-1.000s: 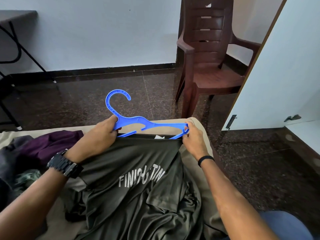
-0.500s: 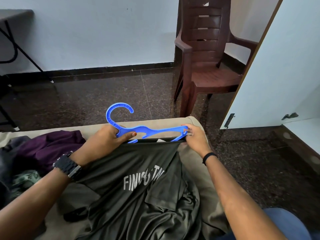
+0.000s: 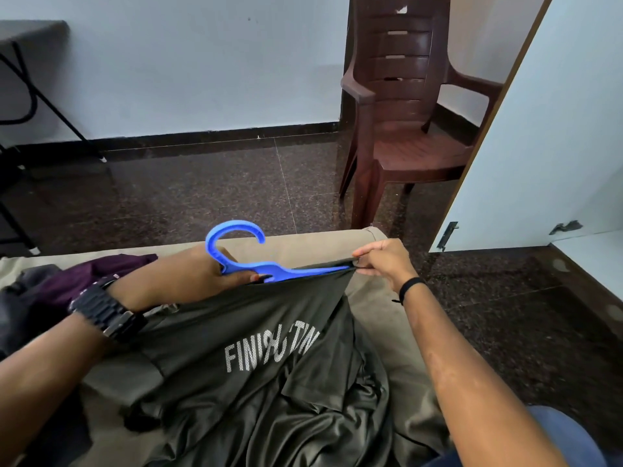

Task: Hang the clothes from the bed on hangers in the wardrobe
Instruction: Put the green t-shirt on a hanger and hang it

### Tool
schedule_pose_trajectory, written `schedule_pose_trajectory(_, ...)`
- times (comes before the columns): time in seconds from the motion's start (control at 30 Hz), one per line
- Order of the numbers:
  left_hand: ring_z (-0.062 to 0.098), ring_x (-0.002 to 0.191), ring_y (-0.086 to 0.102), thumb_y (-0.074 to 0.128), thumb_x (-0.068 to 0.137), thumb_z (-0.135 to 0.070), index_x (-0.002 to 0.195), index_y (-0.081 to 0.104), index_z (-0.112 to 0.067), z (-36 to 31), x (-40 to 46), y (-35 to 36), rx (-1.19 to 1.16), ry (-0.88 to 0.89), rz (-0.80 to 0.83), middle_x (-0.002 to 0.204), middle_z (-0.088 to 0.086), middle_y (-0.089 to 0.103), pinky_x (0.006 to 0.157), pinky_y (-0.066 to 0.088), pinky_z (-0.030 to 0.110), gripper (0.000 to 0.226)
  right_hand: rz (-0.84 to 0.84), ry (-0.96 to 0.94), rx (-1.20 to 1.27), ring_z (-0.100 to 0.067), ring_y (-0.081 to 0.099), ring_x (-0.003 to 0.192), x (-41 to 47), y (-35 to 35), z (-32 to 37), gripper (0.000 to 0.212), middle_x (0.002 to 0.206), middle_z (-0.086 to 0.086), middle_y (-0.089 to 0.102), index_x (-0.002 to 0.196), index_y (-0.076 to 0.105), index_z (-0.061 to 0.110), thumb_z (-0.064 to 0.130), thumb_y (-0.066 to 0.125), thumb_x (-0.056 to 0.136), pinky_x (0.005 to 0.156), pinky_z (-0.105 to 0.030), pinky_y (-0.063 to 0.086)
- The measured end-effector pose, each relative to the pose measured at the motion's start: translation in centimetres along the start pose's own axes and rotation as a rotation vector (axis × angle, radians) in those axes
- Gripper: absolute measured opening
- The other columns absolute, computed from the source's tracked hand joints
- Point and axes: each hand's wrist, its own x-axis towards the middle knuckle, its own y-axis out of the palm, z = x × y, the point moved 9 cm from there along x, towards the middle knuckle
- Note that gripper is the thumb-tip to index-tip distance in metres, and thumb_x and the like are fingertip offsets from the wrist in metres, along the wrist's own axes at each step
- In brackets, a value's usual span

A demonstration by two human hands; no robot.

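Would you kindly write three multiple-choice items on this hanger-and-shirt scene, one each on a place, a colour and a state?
1. Where does the purple garment lie?
A. on the bed, left of the dark olive printed T-shirt
B. on the brown plastic chair
C. on the floor

2. What colour is the plastic hanger?
A. red
B. blue
C. white

3. What is the right hand doing?
A. resting flat on the bed
B. holding the hook
C. pinching the shirt's edge at the hanger's end

Answers: 1 A, it sits behind the left hand; 2 B, hook and arm are bright blue; 3 C, fingers grip the fabric there.
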Motion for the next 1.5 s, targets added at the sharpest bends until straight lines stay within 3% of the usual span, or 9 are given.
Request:
schedule_pose_trajectory(0.1,-0.015,0.062,0.050,0.056,0.090,-0.041,0.078,0.065,-0.034,0.8,0.3,-0.2,0.006,-0.023,-0.081,0.057,-0.029,0.053,0.061,0.036,0.004,0.017,-0.140,-0.155,-0.164,-0.016,0.063,0.068,-0.3,-0.9,2.5,0.024,0.077,-0.009,0.066,0.084,0.074,-0.001,-0.017,0.057,0.080,0.051,-0.019,0.056)
schedule_pose_trajectory(0.23,0.014,0.046,0.031,0.058,0.081,-0.058,0.054,0.040,-0.004,3.9,1.3,-1.7,-0.050,-0.252,-0.224,0.045,-0.002,0.033,0.053,0.031,0.032,0.063,-0.167,-0.411,-0.396,-0.018,0.067,0.071,-1.5,-0.7,6.1,0.021,0.073,-0.002,0.068,0.075,0.074,0.012,-0.005,0.063,0.078,0.070,-0.029,0.059)
schedule_pose_trajectory(0.37,0.018,0.053,0.031,0.059,0.078,-0.062,0.062,0.042,0.004,2.2,2.7,-2.1,-0.052,-0.203,-0.266,0.055,0.009,0.035,0.055,0.028,0.034,0.070,-0.153,-0.505,-0.485,-0.010,0.062,0.058,-2.7,-0.1,8.4,0.020,0.061,0.007,0.065,0.062,0.066,0.024,0.010,0.064,0.076,0.070,-0.026,0.053)
schedule_pose_trajectory(0.63,0.013,0.044,0.026,0.067,0.077,-0.054,0.052,0.021,-0.016,-1.0,5.5,-4.4,-0.089,-0.090,-0.374,0.043,-0.005,0.026,0.045,0.027,0.022,0.064,-0.054,-0.468,-0.327,-0.008,0.062,0.047,-4.3,0.3,10.4,0.017,0.068,0.002,0.068,0.073,0.069,0.017,0.007,0.063,0.084,0.053,-0.015,0.049)
schedule_pose_trajectory(0.8,0.019,0.054,0.034,0.068,0.079,-0.052,0.052,0.031,-0.009,-1.4,6.6,-6.8,-0.077,-0.131,-0.397,0.062,0.027,0.052,0.055,0.034,0.041,0.062,0.302,-0.472,-0.111,-0.011,0.066,0.065,-6.6,1.9,12.6,0.020,0.077,-0.008,0.069,0.100,0.067,-0.002,0.000,0.048,0.097,0.061,-0.020,0.056)
schedule_pose_trajectory(0.97,0.015,0.052,0.029,0.070,0.078,-0.049,0.051,0.027,-0.010,-3.9,6.6,-10.9,-0.062,-0.037,-0.470,0.055,0.012,0.039,0.051,0.029,0.031,0.064,-0.175,-0.785,-0.486,-0.007,0.062,0.082,-8.5,-4.9,18.8,0.018,0.092,0.002,0.069,0.102,0.072,0.013,0.009,0.057,0.092,0.077,-0.011,0.045)
schedule_pose_trajectory(1.13,0.012,0.042,0.020,0.074,0.074,-0.047,0.054,0.014,-0.019,-7.1,6.6,-15.1,-0.091,0.062,-0.565,0.048,-0.010,0.012,0.045,0.026,0.020,0.070,-0.056,-0.817,-0.748,-0.006,0.059,0.096,-9.1,-5.6,20.4,0.016,0.102,0.008,0.066,0.103,0.072,0.021,0.025,0.060,0.093,0.088,-0.019,0.043)
schedule_pose_trajectory(1.33,0.012,0.048,0.017,0.070,0.068,-0.058,0.056,0.023,-0.014,-11.2,6.9,-20.2,-0.057,0.169,-0.592,0.055,0.001,0.020,0.046,0.020,0.023,0.065,0.075,-0.857,-0.871,-0.004,0.056,0.094,-11.2,-7.0,25.2,0.012,0.099,0.011,0.061,0.092,0.066,0.037,0.035,0.055,0.095,0.081,-0.017,0.043)
schedule_pose_trajectory(1.5,0.008,0.046,0.021,0.071,0.069,-0.056,0.057,0.017,-0.017,-14.8,6.2,-24.3,-0.043,0.247,-0.674,0.054,-0.003,0.015,0.043,0.022,0.021,0.068,0.168,-0.887,-0.793,-0.004,0.063,0.089,-14.0,-7.8,29.6,0.014,0.093,0.007,0.068,0.094,0.066,0.025,0.034,0.055,0.095,0.080,-0.021,0.050)
